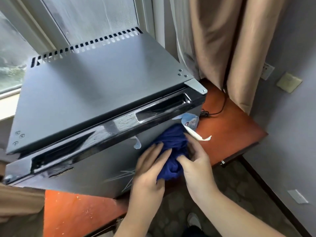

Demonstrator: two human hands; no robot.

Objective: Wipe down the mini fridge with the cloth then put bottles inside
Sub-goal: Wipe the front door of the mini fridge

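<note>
On the front of the dark grey metal mini fridge (89, 93), near the upper right corner of its door, a round pale-blue sticker (190, 121) half peeled, a curl of white backing (201, 136) hanging loose from it; red-and-blue mark and some print on it, too small and warped to read. A second scrap of pale sticker (137, 145) further left on the door, also unreadable. Faint white scratch lines lower on the door face. Fridge top matt and flat, a row of narrow vent slots along its rear edge, small screw clusters at the right rear and left front corners, a bare metal hinge plate (196, 85) at the right front corner. Door's top edge glossy black, with two long recessed grips, smeared and streaky. Long axis of that door edge running from lower left to upper right across the view, door shut and facing down toward the camera wearer. Standing on an orange-red wooden tabletop (227, 127) beside a window, beige curtain (239, 40) to the right, thin black cable (218, 110) trailing on the wood. Bunched dark blue cloth (172, 151) pressed against the door face just below the peeling sticker. Left hand (150, 173) laid flat-ish on the cloth's left side, fingers (154, 151) fairly straight and spread. Right hand (196, 168) curled round the cloth's right side, thumb and fingers closed into the folds.
</note>
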